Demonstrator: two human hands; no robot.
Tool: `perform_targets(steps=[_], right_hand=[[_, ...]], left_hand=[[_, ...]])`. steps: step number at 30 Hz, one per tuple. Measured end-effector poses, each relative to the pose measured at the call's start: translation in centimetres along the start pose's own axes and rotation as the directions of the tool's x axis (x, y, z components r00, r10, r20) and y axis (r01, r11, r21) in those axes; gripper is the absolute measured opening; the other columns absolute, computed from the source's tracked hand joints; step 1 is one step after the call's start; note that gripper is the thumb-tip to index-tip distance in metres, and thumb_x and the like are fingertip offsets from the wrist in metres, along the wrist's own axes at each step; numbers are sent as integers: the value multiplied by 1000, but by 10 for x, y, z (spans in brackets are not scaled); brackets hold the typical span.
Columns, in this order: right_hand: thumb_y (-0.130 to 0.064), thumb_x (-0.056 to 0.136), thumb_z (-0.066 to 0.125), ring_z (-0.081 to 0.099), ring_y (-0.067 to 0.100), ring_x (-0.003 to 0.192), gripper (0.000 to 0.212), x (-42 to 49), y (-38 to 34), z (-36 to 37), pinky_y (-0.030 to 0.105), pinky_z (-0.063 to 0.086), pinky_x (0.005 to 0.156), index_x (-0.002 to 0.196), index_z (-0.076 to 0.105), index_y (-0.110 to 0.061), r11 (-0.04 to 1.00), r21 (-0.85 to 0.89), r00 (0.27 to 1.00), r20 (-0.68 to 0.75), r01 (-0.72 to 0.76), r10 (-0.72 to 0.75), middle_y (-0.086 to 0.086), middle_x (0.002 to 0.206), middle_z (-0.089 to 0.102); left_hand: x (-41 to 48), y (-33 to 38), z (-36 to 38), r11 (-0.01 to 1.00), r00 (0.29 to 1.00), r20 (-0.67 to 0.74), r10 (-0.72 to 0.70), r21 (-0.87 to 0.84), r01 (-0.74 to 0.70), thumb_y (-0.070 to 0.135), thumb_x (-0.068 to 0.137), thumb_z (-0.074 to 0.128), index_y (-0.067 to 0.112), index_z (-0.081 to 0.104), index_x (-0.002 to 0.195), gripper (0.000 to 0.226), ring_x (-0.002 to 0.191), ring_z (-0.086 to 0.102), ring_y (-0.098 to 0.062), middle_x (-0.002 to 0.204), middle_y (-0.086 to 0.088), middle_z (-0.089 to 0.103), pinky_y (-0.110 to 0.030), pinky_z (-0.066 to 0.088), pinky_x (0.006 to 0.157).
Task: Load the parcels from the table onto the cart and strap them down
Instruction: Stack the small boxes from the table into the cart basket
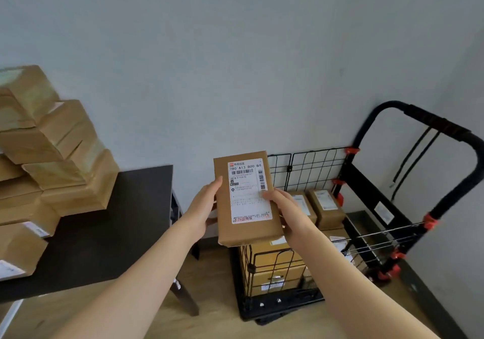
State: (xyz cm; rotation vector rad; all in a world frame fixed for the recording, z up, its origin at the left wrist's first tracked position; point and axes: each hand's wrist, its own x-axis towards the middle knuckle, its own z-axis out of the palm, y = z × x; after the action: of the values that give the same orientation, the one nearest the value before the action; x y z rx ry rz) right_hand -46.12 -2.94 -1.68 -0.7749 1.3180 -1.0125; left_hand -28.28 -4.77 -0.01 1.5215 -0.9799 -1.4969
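Both the left grip (203,207) and right grip (288,214) pinch the long edges of a flat brown parcel (247,231), white barcoded label (248,181) facing up, over the wire-sided cart (277,310).

place: parcel-handling room | evidence: stacked brown parcels (52,155), wire-sided cart (445,126) (part loaded), bare wall (235,50)

Parcels (52,155) on table (117,234), cart (392,207) to R.
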Motion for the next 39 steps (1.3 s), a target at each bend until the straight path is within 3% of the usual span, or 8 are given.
perform_targets(steps=[6, 11, 18, 22, 25, 30, 35, 39], right_hand=[[-35, 80, 68, 62, 23, 104, 52, 34, -12, -57, 48, 49, 95, 129, 51, -32, 1000, -3, 997, -77, 5, -5, 1, 111, 67], [-28, 83, 67, 66, 24, 101, 42, 76, -36, -108, 51, 51, 93, 124, 56, -35, 1000, -8, 991, -137, 4, -5, 1, 107, 70], [-20, 91, 60, 67, 23, 92, 35, 141, -39, -174, 38, 57, 74, 122, 54, -35, 994, 2, 957, -269, -109, 106, 2, 106, 69], [-19, 91, 60, 67, 24, 97, 32, 172, -20, -209, 46, 54, 87, 119, 55, -33, 980, 8, 942, -276, -198, 192, 3, 108, 70], [-19, 90, 61, 66, 25, 100, 37, 202, -2, -235, 49, 52, 92, 126, 55, -28, 960, 7, 923, -274, -279, 270, 3, 109, 70], [-17, 88, 62, 66, 24, 100, 48, 250, 40, -271, 45, 53, 92, 135, 50, -22, 891, -12, 867, -236, -454, 438, 4, 110, 69], [-7, 91, 55, 63, 14, 86, 35, 294, 78, -300, 29, 52, 68, 124, 56, -15, 797, -72, 793, -193, -599, 578, -1, 97, 67], [-8, 89, 56, 59, 17, 90, 26, 328, 110, -321, 34, 48, 78, 113, 60, -16, 670, -141, 685, -136, -728, 716, 2, 97, 67]], left_hand=[[46, 11, 61, 999, 986, 162, -27, 29, 23, 52, 95, 39, 35, 59, 94, 26, 119, 50, -21, 121, 3, 60, -51, 28, 111], [103, 25, 119, 995, 961, 269, -70, 87, 48, 52, 94, 41, 33, 62, 104, 29, 121, 48, -19, 110, 11, 62, -47, 23, 111], [165, 20, 207, 979, 938, 292, -186, 142, 149, 37, 98, 44, 19, 48, 127, 34, 96, 45, -10, 111, 7, 55, -33, 24, 86], [194, -5, 241, 960, 924, 282, -259, 178, 215, 34, 99, 43, 19, 49, 128, 34, 95, 45, -10, 121, 2, 58, -31, 25, 86], [222, -29, 260, 939, 912, 248, -326, 197, 282, 37, 99, 43, 21, 49, 121, 28, 85, 51, -8, 107, 7, 59, -28, 38, 81], [264, -85, 290, 874, 860, 185, -475, 213, 437, 47, 96, 43, 22, 46, 132, 44, 113, 52, -17, 127, 6, 57, -41, 40, 101], [296, -150, 312, 770, 768, 108, -631, 204, 604, 58, 89, 46, 24, 43, 136, 58, 121, 50, -25, 132, 1, 55, -48, 36, 107], [316, -186, 326, 721, 726, 45, -686, 176, 670, 47, 96, 41, 19, 42, 138, 50, 121, 51, -25, 132, -3, 56, -42, 35, 105]])
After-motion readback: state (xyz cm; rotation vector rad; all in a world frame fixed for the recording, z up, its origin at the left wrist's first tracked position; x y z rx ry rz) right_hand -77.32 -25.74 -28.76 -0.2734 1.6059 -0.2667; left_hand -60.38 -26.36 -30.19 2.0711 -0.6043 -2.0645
